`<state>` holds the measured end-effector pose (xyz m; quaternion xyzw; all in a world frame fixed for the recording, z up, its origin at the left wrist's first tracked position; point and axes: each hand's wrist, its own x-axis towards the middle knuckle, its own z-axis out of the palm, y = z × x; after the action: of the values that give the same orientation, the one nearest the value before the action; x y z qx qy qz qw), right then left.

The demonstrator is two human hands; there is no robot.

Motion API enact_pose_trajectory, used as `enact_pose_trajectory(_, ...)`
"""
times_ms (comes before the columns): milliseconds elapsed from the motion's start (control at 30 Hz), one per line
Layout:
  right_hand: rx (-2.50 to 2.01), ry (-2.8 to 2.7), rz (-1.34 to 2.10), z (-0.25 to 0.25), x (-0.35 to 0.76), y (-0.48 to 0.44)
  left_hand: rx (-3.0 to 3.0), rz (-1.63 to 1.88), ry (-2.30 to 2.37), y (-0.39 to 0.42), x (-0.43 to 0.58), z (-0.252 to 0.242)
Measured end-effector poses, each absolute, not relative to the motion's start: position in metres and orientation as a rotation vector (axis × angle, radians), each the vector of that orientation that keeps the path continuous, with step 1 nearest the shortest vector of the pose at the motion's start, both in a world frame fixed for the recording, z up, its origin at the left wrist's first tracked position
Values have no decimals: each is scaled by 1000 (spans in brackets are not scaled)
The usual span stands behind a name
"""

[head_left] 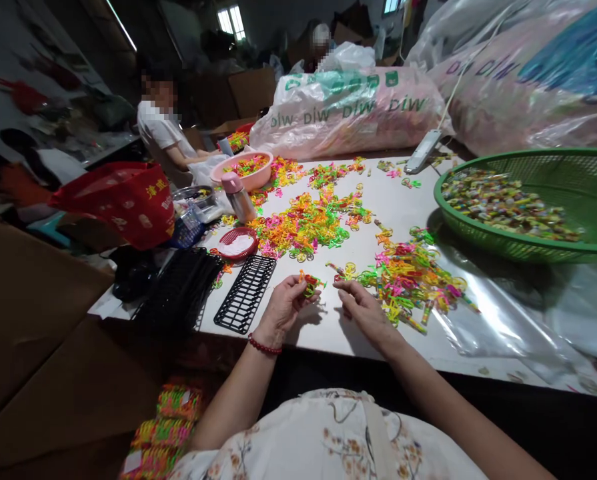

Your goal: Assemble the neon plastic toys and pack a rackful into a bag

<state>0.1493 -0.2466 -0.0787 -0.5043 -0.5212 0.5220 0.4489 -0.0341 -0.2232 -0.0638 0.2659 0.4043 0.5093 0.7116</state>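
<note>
My left hand point(284, 308), with a red bead bracelet on the wrist, is closed on a few small plastic toy pieces point(312, 285) in orange, red and green. My right hand point(365, 313) is a little to the right, its thumb and forefinger drawn together. Something small and reddish shows at those fingertips, too small to name. Just beyond them a yellow wheeled toy piece point(349, 271) lies on the white table point(298, 340). A heap of mixed toy pieces and candy-filled tubes point(413, 277) spreads beside my right hand.
A black plastic grid tray point(245, 293) lies left of my hands, near a stack of black trays point(178, 287). Beyond are a red basket point(238, 244), a pink-lidded bottle point(239, 198) and a larger toy heap point(298, 223). A green basket point(518, 250) stands right. A co-worker point(165, 130) sits far left.
</note>
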Motion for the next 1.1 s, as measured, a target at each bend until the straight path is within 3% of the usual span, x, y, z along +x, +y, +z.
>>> enact_pose_trajectory(267,-1202,-1730,780,-85,142,-248,993,1088,1045,-240,-24,-64)
enact_pose_trajectory(600,-1272,-1874,678,-87,143,-259,952,1064,1131,-243,-21,-66)
enact_pose_trajectory(667,-1331,-1821,728,-84,143,-261,1048,1046,1260,-244,-20,-69)
enact_pose_trajectory(867,-1408,-1451,1303,-81,151,-257,1103,1001,1304,-246,-18,-71)
enact_pose_trajectory(1100,-1353,-1586,1041,-77,155,-261,664,877,1042,-248,-20,-56)
